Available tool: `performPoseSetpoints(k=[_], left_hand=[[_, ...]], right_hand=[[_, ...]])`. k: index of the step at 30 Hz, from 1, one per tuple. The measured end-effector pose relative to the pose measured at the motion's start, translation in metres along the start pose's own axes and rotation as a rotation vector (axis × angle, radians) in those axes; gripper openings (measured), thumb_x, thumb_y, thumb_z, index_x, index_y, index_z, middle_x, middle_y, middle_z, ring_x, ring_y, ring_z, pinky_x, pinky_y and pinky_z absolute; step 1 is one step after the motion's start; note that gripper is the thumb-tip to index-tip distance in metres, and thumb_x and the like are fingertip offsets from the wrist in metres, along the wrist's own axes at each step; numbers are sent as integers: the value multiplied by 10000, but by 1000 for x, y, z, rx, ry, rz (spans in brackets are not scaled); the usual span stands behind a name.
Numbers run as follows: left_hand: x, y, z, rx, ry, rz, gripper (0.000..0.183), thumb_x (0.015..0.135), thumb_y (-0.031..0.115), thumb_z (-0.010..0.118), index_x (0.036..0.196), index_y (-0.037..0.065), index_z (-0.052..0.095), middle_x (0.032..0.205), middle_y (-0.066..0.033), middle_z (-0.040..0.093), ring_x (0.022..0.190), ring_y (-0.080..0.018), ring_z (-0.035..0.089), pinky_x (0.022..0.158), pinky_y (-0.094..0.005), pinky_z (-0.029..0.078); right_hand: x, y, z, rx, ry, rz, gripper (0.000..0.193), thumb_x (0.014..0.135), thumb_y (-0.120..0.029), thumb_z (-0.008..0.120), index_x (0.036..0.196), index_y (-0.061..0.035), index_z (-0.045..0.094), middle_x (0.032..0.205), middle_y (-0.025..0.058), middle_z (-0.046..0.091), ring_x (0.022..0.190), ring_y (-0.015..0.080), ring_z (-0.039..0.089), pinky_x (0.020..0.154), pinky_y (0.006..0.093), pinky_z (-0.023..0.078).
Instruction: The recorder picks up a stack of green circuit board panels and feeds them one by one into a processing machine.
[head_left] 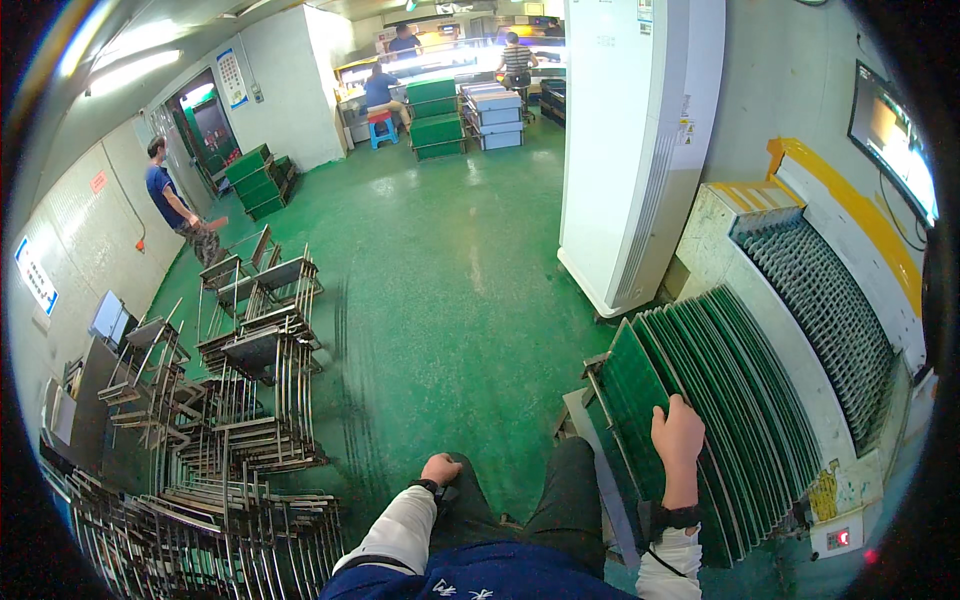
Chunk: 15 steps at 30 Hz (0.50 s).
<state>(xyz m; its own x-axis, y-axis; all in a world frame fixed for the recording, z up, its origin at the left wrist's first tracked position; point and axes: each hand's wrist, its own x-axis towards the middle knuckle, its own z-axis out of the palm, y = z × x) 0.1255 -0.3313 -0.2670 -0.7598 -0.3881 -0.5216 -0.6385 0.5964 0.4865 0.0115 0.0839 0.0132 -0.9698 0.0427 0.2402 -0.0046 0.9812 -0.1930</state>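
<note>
My right hand (677, 437) is closed at the top edge of a thin green board (640, 372), near the front of a long row of similar boards. The fingers are curled against that edge, and the fingertips are partly hidden. The other green boards (745, 400) stand upright, packed closely side by side in a rack. My left hand (441, 469) rests on my left thigh, its fingers curled in with nothing seen in them. Dark bands circle both wrists.
A conveyor-like machine (820, 310) with rows of grey rollers runs behind the boards. Beyond it stands a tall white cabinet (640, 150). Metal racks (265, 350) crowd the left side. A person (170, 195) stands far left; others sit near green crates (436, 115) and lit benches.
</note>
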Motion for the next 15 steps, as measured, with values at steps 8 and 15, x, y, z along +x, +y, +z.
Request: performPoseSetpoints(k=[8, 15], left_hand=[[-1, 1, -1, -34, -18, -18, 354, 689, 339, 625, 890, 51, 669, 922, -156, 665, 896, -298, 629, 810, -377, 484], [2, -2, 1, -12, -16, -12, 357, 687, 330, 625, 895, 43, 664, 922, -161, 663, 891, -300, 629, 804, -372, 486]], right_hand=[[1, 0, -1, -12, -30, 30, 247, 813, -256, 616, 849, -35, 513, 767, 175, 616, 738, 348, 615, 642, 458, 482], [1, 0, 1, -4, -41, 33, 249, 817, -258, 612, 851, -33, 510, 771, 179, 614, 749, 352, 614, 648, 460, 481]])
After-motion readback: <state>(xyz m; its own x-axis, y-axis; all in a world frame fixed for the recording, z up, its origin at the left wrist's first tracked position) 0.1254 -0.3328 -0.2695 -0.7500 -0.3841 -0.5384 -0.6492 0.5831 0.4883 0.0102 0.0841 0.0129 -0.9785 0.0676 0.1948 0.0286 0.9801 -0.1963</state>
